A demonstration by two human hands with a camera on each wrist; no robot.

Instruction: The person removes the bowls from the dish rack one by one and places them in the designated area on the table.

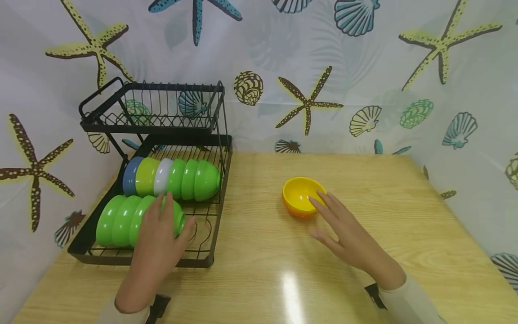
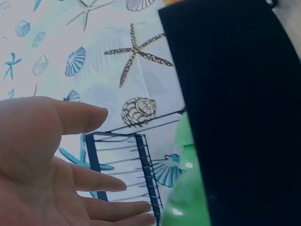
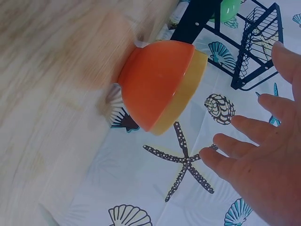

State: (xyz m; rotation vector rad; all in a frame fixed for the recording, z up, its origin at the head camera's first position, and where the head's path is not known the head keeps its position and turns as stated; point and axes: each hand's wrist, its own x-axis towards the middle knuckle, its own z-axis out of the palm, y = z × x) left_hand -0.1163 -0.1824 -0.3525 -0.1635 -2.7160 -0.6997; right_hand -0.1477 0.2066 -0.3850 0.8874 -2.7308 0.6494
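Observation:
On the wooden table a yellow bowl (image 1: pixel 298 194) sits nested in an orange bowl (image 3: pixel 153 82), both upright. My right hand (image 1: pixel 350 236) is held just to the right of them, fingers spread and overlapping the yellow rim in the head view; the right wrist view shows a gap between fingertips and bowls. At left, a black dish rack (image 1: pixel 220 225) holds several green bowls (image 1: pixel 111 222) on edge in its front row. Over the right end of that row my left hand (image 1: pixel 158 243) hovers with fingers extended and nothing in its grasp.
Behind, the rack's back row holds a blue bowl (image 1: pixel 130 176), a yellow-green bowl (image 1: pixel 146 176), a white bowl (image 1: pixel 162 175) and green bowls (image 1: pixel 207 180). The rack's upper shelf (image 1: pixel 154 128) overhangs its rear. A curtain (image 1: pixel 259 121) with sea-life prints borders the table.

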